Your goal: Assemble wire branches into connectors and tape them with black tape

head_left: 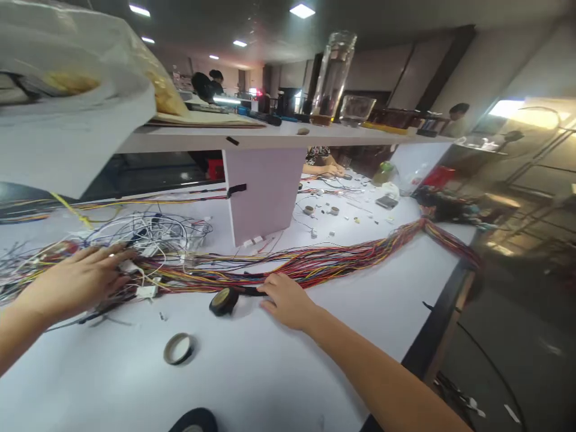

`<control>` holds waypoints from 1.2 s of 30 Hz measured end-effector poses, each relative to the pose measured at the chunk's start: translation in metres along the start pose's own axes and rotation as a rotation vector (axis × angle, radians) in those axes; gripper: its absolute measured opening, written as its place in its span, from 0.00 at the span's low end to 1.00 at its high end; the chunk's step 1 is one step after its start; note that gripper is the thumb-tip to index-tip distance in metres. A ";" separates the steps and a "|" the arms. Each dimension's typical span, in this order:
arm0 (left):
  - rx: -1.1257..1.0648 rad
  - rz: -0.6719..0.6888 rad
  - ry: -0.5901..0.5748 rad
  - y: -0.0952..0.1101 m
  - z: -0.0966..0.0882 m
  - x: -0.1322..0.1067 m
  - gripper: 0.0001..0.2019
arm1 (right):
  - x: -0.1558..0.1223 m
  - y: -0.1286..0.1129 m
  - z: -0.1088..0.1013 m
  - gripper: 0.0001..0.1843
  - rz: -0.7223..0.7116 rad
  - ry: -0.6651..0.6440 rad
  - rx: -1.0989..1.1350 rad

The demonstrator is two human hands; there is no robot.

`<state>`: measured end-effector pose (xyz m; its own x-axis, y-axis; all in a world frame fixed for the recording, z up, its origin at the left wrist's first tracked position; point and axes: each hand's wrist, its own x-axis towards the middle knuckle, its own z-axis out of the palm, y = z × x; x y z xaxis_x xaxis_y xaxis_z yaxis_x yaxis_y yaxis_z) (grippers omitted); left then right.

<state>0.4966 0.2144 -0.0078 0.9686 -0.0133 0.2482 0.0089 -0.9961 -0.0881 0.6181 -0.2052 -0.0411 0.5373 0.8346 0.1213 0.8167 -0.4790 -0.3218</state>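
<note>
My left hand (83, 279) lies over a tangle of thin wires (157, 234) at the left, palm down with its fingers stretched out among them. White plastic connectors (146, 291) sit beside its fingertips. My right hand (288, 300) grips the near edge of a long bundle of coloured wires (333, 264), its fingers on top and thumb on the near side. A roll of black tape (224, 301) stands just left of it, and a black strip runs from the roll to its fingertips. The undersides of both hands are hidden.
An empty tape core (178, 348) and another black tape roll (195, 421) lie nearer me. A white upright panel (265, 198) supports a shelf (270, 139) holding a tall glass bottle (333, 78) and a plastic bag (90, 78). Beyond, a co-worker's hands (332, 170) handle small parts.
</note>
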 end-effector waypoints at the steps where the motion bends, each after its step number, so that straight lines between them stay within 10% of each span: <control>1: 0.016 -0.003 -0.025 -0.007 -0.003 -0.006 0.36 | 0.004 -0.004 0.008 0.14 -0.005 -0.016 -0.084; 5: 0.078 -0.009 -0.159 -0.022 -0.020 -0.029 0.30 | 0.016 -0.011 0.005 0.08 -0.104 -0.081 -0.252; 11: 0.211 -0.131 -0.129 -0.023 -0.044 -0.055 0.28 | 0.025 -0.009 -0.078 0.17 0.213 0.252 0.085; 14: 0.201 -0.147 -0.107 -0.015 -0.048 -0.057 0.30 | 0.023 -0.030 -0.093 0.18 0.035 -0.119 0.108; 16: 0.196 -0.166 -0.063 -0.004 -0.048 -0.052 0.31 | 0.021 -0.048 -0.088 0.15 -0.031 -0.282 0.053; 18: 0.184 -0.122 0.016 0.014 -0.044 -0.044 0.26 | 0.023 -0.064 -0.079 0.15 0.015 -0.181 0.028; 22: -0.031 0.348 0.062 0.063 -0.025 -0.030 0.10 | 0.039 -0.094 -0.058 0.14 -0.044 -0.166 0.050; 25: -0.108 0.458 0.066 0.087 -0.010 -0.024 0.10 | 0.063 -0.114 -0.046 0.20 -0.074 -0.315 0.076; 31: -0.200 0.077 0.395 0.087 -0.012 -0.040 0.06 | 0.126 -0.152 -0.031 0.19 -0.146 -0.348 0.144; 36: -0.349 -0.058 0.356 0.089 -0.011 -0.074 0.05 | 0.178 -0.184 -0.007 0.20 -0.188 -0.369 0.292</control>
<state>0.4228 0.1258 -0.0232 0.8238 0.0739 0.5621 -0.0825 -0.9653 0.2479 0.5647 0.0295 0.0468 0.2335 0.9649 -0.1201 0.7708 -0.2590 -0.5820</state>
